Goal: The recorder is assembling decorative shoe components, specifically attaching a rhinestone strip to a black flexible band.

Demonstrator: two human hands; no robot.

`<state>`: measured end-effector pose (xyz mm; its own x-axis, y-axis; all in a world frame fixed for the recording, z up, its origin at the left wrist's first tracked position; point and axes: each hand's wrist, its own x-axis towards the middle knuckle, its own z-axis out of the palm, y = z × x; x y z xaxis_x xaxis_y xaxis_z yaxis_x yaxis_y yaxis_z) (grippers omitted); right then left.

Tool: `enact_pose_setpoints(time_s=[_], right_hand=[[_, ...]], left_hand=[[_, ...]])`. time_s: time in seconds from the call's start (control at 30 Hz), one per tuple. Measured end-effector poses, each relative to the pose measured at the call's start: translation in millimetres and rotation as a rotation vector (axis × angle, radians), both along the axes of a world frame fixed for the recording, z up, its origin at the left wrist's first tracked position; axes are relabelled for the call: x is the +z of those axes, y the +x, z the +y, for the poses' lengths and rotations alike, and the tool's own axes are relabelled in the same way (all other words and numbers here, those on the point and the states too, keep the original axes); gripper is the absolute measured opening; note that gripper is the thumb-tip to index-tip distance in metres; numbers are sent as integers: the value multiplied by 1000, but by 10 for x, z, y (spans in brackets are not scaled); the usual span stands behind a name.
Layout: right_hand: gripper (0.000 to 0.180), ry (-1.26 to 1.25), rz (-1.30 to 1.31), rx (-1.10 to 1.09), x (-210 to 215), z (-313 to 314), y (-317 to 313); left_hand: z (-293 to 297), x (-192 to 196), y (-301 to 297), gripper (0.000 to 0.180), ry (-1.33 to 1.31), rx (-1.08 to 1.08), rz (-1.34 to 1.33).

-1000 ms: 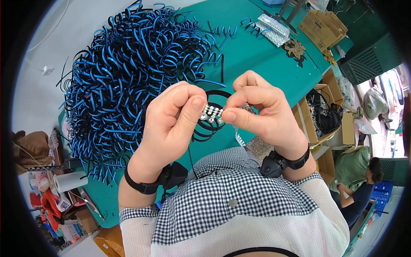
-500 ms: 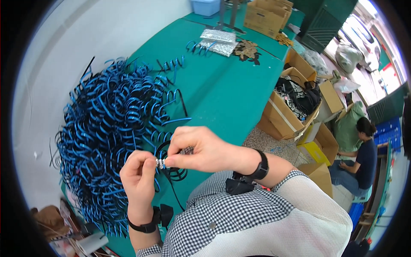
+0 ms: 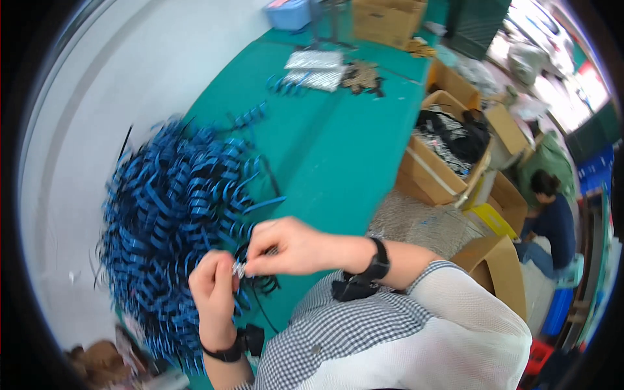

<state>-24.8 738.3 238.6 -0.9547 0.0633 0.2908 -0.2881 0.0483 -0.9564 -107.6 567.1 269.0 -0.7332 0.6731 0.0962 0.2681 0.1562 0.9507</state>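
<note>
My left hand [image 3: 213, 283] and my right hand [image 3: 286, 247] meet over the near edge of the green table, fingertips pinched close together. Between them shows a small silvery ribbed piece [image 3: 238, 269], gripped by both; blur hides its exact kind. Dark curled strip [image 3: 268, 284] shows just below my right hand, and a thin black length [image 3: 265, 315] trails down toward my shirt. Beside my left hand spreads a big heap of curly blue-and-black strips [image 3: 175, 208].
Across the green table [image 3: 325, 143] lie silvery bubble-wrap packets [image 3: 315, 68] and a pile of brown and black flat pieces [image 3: 363, 78]. Farther back are a blue bin [image 3: 288, 14] and a cardboard box [image 3: 388, 23]. Open cartons [image 3: 432, 172] stand at right, near a seated person [image 3: 551, 224].
The view has shifted and blurred, so the table and heap appear displaced. Both hands still pinch the silvery piece, close together.
</note>
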Motion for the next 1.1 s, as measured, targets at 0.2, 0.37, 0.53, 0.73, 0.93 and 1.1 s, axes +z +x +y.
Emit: enact_pose_setpoints(time_s=[0.2, 0.37, 0.53, 0.73, 0.93, 1.1], right_hand=[[11, -46, 5, -40, 110, 120, 51], [11, -54, 30, -1, 199, 69, 46], [11, -7, 48, -40, 223, 5, 50], [11, 60, 62, 2, 270, -68, 77], [11, 36, 80, 29, 315, -146, 94], [11, 76, 66, -2, 342, -151, 127]], left_hand=[[100, 129, -2, 22, 85, -48, -327], [-5, 167, 125, 27, 225, 35, -406], [-94, 195, 232, 18, 207, 70, -232], [-202, 259, 254, 12, 216, 74, -260], [-276, 282, 240, 14, 190, 10, -326], [-339, 222, 234, 13, 215, -12, -393]])
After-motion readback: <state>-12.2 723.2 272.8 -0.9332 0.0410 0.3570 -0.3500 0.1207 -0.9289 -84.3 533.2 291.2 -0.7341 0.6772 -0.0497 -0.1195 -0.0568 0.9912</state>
